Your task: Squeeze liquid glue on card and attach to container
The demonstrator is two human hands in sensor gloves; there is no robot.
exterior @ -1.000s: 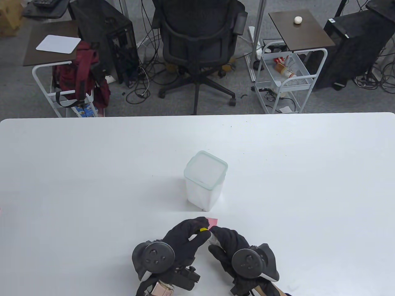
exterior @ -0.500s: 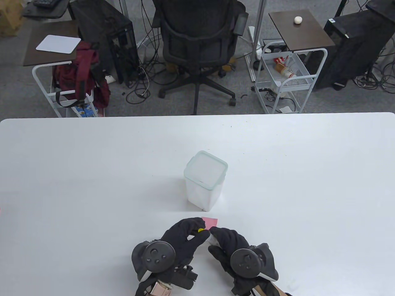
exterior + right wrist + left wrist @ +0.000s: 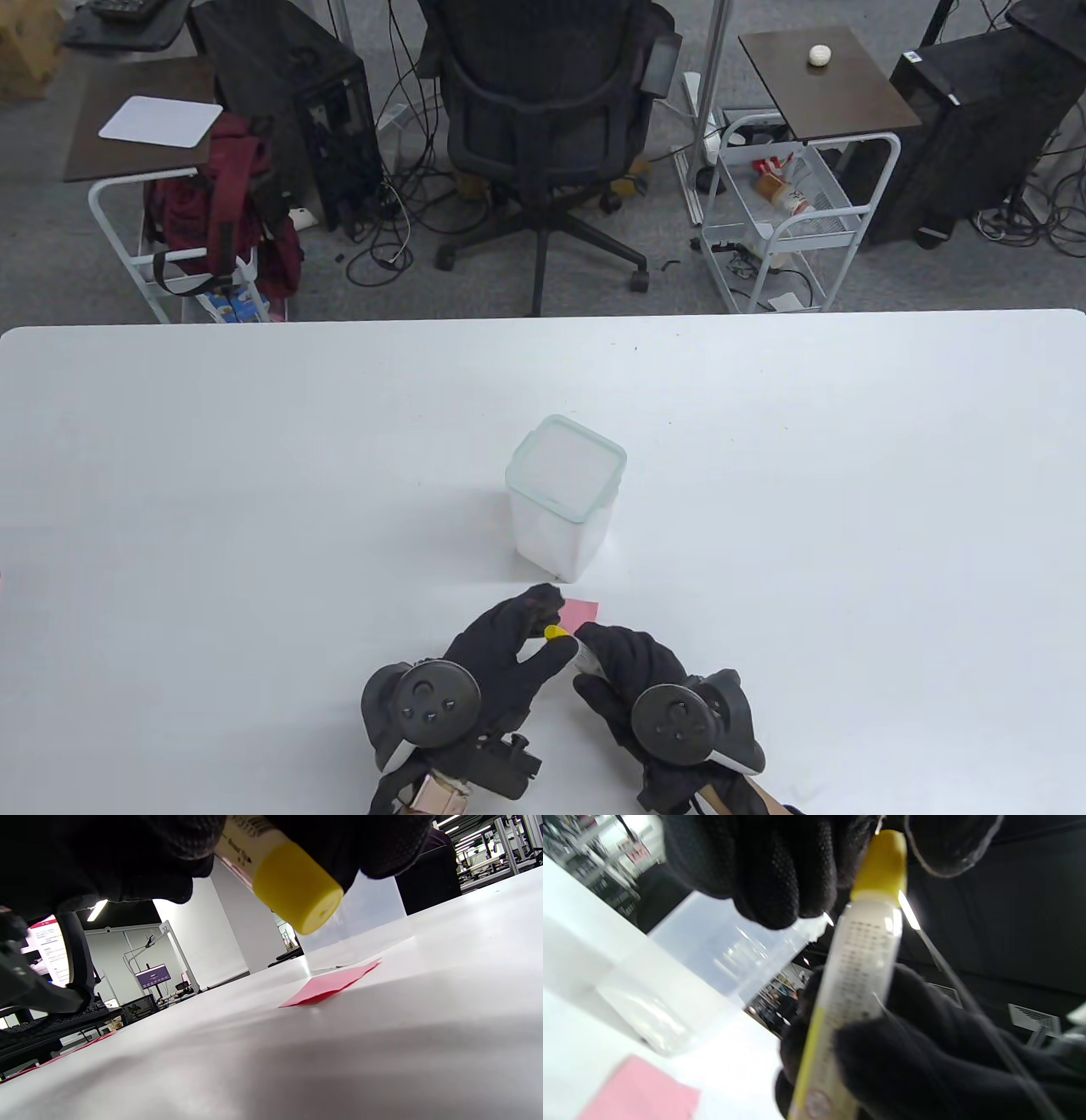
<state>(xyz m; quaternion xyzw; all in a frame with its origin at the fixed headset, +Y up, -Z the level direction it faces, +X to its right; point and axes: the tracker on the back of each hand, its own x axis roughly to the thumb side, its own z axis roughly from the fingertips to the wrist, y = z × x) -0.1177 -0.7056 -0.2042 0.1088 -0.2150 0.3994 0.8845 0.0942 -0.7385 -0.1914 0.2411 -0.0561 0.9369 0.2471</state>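
Observation:
A glue tube (image 3: 855, 984) with a yellow cap (image 3: 556, 632) is held just above the table near its front edge. My right hand (image 3: 602, 649) grips the tube's body. My left hand (image 3: 543, 626) has finger and thumb curled around the yellow cap (image 3: 882, 866). A pink card (image 3: 583, 610) lies flat on the table just beyond both hands, its far corner near the foot of the container. The translucent container (image 3: 564, 497) with a pale green lid stands upright behind the card. The right wrist view shows the cap (image 3: 297, 895) pointing down towards the card (image 3: 331, 982).
The white table (image 3: 254, 475) spreads wide on both sides of the container. Beyond its far edge are an office chair (image 3: 543, 110), two small carts (image 3: 789, 212) and computer cases on the floor.
My left fingers have shifted slightly around the yellow cap, the forefinger reaching a little further forward. The tube, the card and the container stay where they were.

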